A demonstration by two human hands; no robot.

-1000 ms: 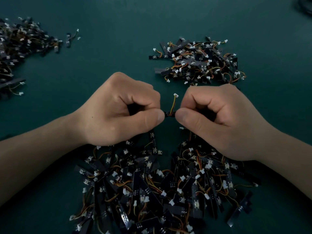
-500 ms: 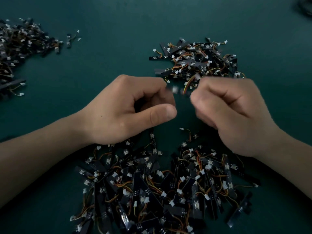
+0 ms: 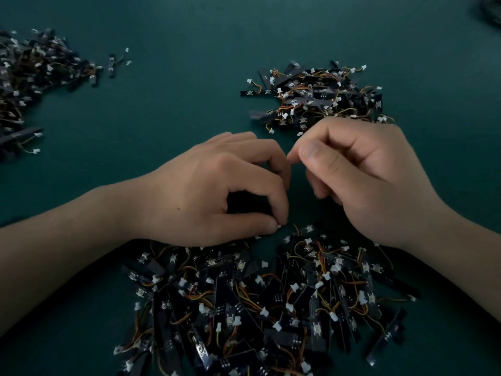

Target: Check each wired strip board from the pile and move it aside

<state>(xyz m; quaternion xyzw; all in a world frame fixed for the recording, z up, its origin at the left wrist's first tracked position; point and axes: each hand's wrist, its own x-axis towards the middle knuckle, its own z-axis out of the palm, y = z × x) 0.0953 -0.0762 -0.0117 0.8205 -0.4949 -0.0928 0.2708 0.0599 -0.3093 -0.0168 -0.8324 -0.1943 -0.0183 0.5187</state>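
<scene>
A big pile of wired strip boards (image 3: 257, 299), black strips with orange-yellow wires and white plugs, lies close in front of me. At that pile's far edge, the thumb and forefinger of my left hand (image 3: 217, 191) pinch the white plug of one wired strip board (image 3: 279, 226); the board itself is hidden under the hand. My right hand (image 3: 366, 172) hovers just to the right with its fingers curled and thumb against forefinger, and nothing shows in it. Beyond the right hand lies a smaller heap of moved-aside boards (image 3: 320, 96).
Everything sits on a dark green table top (image 3: 176, 109). A third heap of boards (image 3: 32, 77) spreads along the far left edge, with one stray board (image 3: 113, 63) beside it. A dark object (image 3: 492, 9) shows at the top right corner.
Both hands held one board between them. The right hand carried it up toward the far heap and now holds nothing. The left hand dropped to the near pile and pinched a plug.
</scene>
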